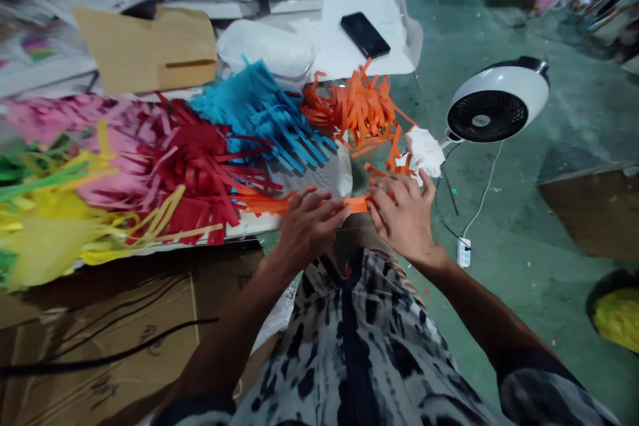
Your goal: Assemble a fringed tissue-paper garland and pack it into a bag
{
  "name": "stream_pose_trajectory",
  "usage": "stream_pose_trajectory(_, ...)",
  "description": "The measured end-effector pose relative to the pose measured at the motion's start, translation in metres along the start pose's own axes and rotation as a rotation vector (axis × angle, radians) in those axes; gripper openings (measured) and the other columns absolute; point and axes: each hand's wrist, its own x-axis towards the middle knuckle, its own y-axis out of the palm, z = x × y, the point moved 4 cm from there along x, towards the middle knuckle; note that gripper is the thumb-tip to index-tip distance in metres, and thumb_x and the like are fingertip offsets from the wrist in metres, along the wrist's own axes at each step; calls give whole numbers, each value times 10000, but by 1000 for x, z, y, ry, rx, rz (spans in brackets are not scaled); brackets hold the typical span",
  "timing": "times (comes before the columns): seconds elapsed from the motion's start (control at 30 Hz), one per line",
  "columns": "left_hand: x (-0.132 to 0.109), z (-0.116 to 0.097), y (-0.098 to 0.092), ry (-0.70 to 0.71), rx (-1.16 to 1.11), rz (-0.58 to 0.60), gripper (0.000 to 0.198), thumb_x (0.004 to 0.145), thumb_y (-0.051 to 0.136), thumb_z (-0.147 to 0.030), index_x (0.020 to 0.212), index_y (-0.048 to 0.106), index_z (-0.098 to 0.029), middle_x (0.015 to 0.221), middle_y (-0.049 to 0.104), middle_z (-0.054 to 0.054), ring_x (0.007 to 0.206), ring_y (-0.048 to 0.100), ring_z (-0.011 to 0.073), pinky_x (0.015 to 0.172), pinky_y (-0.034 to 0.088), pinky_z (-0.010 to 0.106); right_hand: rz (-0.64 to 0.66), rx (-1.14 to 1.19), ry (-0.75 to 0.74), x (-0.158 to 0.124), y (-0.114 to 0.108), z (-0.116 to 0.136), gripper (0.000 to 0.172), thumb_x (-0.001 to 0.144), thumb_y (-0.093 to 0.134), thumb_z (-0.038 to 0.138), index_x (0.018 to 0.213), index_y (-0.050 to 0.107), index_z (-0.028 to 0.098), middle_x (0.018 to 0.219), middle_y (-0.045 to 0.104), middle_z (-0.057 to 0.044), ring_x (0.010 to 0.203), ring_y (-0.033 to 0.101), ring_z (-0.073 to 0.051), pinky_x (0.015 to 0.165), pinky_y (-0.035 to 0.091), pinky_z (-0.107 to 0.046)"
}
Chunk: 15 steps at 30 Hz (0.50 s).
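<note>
A narrow orange paper strip [357, 204] runs between my two hands at the table's near edge. My left hand [313, 221] has its fingers closed on the strip's left part, and orange fringe [262, 204] trails from it to the left. My right hand [403, 214] pinches the strip's right end, its fingers bent over it. Just beyond lies a heap of orange fringed paper [362, 106]. Blue fringed paper [259, 110] and dark red fringed paper [194, 146] lie to the left of it.
Pink [114, 146] and yellow fringed paper [54, 226] cover the table's left side. Behind are a brown cardboard piece [150, 46], a clear plastic container [264, 46] and a black phone [365, 34]. A white fan [499, 103] and a power strip [464, 252] stand at right.
</note>
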Motion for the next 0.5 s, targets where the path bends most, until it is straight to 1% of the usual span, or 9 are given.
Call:
stream_pose_trajectory(0.07, 0, -3, 3, 50, -13, 31, 262, 1025, 567, -178, 1220, 724, -254, 1205, 779, 0, 1130, 648, 213, 1162, 377, 455, -37, 7, -141, -8, 1, 3, 245, 997, 586, 193, 1172, 716, 306, 1190, 767, -3, 1212, 579, -245, 1224, 166, -541)
stream_pose_trajectory(0.13, -6, 2, 0, 25, -25, 40, 278, 1021, 555, -157, 1194, 739, -272, 1211, 786, -18, 1127, 668, 201, 1208, 343, 469, -37, 28, -218, -17, 2, -1, 329, 977, 605, 141, 1221, 714, 334, 1188, 786, 40, 1193, 599, -220, 1226, 179, -523)
stream_pose_trajectory(0.23, -25, 22, -20, -91, -25, 4, 297, 970, 574, -112, 1103, 766, -295, 1151, 807, -39, 1115, 692, 205, 1241, 310, 519, 3, 36, -172, -28, 0, -17, 445, 937, 639, 126, 1312, 688, 360, 1275, 771, 49, 1249, 590, -243, 1226, 189, -548)
stream_pose_trajectory(0.3, -37, 37, -38, -221, 20, -26, 249, 920, 606, -112, 986, 777, -281, 1050, 820, -31, 1117, 692, 237, 1246, 286, 578, 24, 51, -131, -32, -2, -24, 484, 924, 638, 120, 1329, 680, 381, 1304, 759, 55, 1271, 584, -258, 1231, 189, -568)
stream_pose_trajectory(0.33, -40, 41, -47, -280, 56, -53, 215, 893, 625, -118, 921, 773, -271, 1000, 819, -26, 1121, 688, 258, 1249, 258, 615, 26, 62, -120, -32, -4, -26, 488, 922, 634, 122, 1331, 679, 383, 1309, 757, 54, 1278, 582, -265, 1233, 187, -580)
stream_pose_trajectory(0.37, -40, 42, -54, -310, 86, -92, 193, 869, 637, -122, 877, 767, -264, 967, 815, -20, 1113, 686, 273, 1243, 257, 634, 24, 72, -114, -32, -6, -26, 479, 924, 629, 127, 1329, 681, 377, 1306, 758, 48, 1283, 580, -273, 1235, 184, -594)
stream_pose_trajectory(0.43, -31, 33, -57, -282, 96, -152, 176, 849, 648, -132, 869, 767, -260, 963, 807, -6, 1092, 682, 279, 1199, 342, 608, 37, 83, -106, -29, -8, -24, 445, 934, 613, 140, 1319, 686, 352, 1291, 763, 26, 1300, 568, -292, 1237, 171, -625)
stream_pose_trajectory(0.47, -24, 24, -53, -231, 72, -159, 185, 858, 647, -138, 913, 774, -261, 994, 805, 3, 1084, 679, 272, 1147, 418, 560, 48, 84, -101, -27, -9, -22, 421, 940, 606, 147, 1304, 692, 340, 1276, 767, 15, 1307, 561, -303, 1235, 163, -641)
stream_pose_trajectory(0.5, -15, 15, -44, -177, 25, -118, 191, 882, 645, -152, 970, 776, -260, 1036, 800, 16, 1099, 672, 265, 1086, 479, 506, 61, 85, -96, -25, -10, -20, 395, 945, 602, 156, 1285, 700, 331, 1262, 772, 6, 1313, 555, -314, 1233, 155, -655)
